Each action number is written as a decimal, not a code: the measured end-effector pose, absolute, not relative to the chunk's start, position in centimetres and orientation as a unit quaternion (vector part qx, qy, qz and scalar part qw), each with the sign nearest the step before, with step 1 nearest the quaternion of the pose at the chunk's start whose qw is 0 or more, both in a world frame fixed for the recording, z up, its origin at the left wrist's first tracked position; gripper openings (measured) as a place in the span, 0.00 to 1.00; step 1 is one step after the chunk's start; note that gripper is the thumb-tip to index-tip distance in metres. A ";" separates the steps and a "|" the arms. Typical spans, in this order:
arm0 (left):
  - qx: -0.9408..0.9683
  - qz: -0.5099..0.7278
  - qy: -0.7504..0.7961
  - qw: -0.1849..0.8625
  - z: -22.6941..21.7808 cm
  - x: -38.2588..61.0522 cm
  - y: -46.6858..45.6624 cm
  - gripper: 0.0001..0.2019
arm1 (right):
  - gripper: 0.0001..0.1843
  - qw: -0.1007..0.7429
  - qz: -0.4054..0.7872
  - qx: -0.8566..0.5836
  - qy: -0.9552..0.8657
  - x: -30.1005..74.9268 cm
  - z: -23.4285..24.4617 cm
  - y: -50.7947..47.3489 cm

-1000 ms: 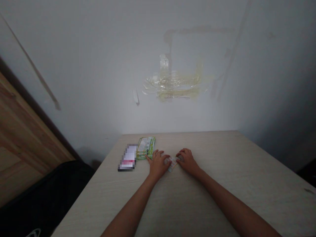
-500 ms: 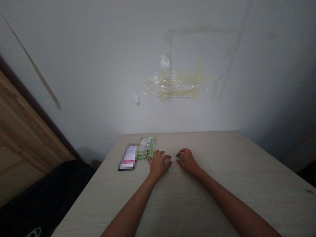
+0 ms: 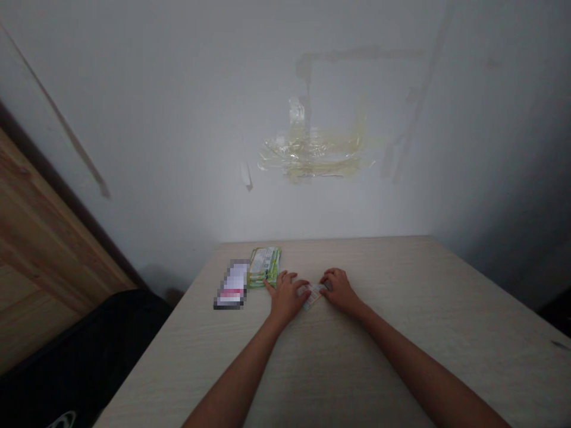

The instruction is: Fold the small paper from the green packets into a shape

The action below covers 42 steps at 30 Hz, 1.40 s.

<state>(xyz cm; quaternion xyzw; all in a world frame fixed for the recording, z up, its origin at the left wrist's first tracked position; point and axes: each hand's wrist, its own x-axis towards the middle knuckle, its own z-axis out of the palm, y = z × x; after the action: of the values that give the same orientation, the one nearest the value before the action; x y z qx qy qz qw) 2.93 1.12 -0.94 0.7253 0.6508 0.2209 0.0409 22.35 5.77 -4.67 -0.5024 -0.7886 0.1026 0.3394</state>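
Between my two hands a small printed paper (image 3: 314, 295) lies at the table's middle, whitish with reddish print and a greenish lower corner. My left hand (image 3: 286, 299) has thumb and index finger closed at its left edge, the other fingers spread out over the tabletop. On the opposite edge, the thumb and bent fingers of my right hand (image 3: 341, 292) grip the paper. Just beyond my left hand's outer fingers is a green-and-white packet (image 3: 264, 266), perhaps more than one stacked. The fingers hide part of the paper's edges.
A phone-like flat thing (image 3: 232, 285), blurred into blocks, lies left of the packet. The pale wooden table (image 3: 379, 368) meets a white wall (image 3: 178, 119) with clear tape (image 3: 312, 151) on it. At the left are a black bag-like thing (image 3: 102, 345) and wooden panelling (image 3: 40, 249).
Both hands stay in nearly the same place on the small paper. Its tilt between the fingers shifts very slightly; the packet and the phone-like thing stay put.
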 end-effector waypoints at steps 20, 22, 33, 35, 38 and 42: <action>0.735 0.258 0.626 0.037 -1.6 2.7 1.3 0.11 | 0.07 0.339 0.090 -0.460 -0.816 22.2 -3.5 4.6; 0.737 0.257 0.624 0.038 -1.7 2.6 1.4 0.11 | 0.06 0.335 0.092 -0.458 -0.818 22.2 -3.5 4.5; 0.738 0.220 0.637 0.021 -1.4 2.8 1.2 0.12 | 0.17 0.329 0.123 -0.485 -0.801 22.3 -4.0 5.0; 0.739 0.222 0.636 0.026 -1.3 2.8 1.2 0.12 | 0.15 0.328 0.131 -0.484 -0.801 22.4 -3.9 5.0; 0.738 0.230 0.634 0.035 -1.3 2.8 1.2 0.12 | 0.13 0.333 0.141 -0.478 -0.801 22.5 -3.8 5.0; 0.736 0.233 0.634 0.045 -1.2 2.7 1.2 0.12 | 0.12 0.337 0.141 -0.471 -0.803 22.5 -3.8 5.0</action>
<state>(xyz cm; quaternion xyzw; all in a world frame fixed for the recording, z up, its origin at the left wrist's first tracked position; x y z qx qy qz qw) 2.74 1.18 -1.23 0.7357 0.6342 0.2334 0.0447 22.52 4.97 -3.79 -0.4707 -0.8030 0.1409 0.3373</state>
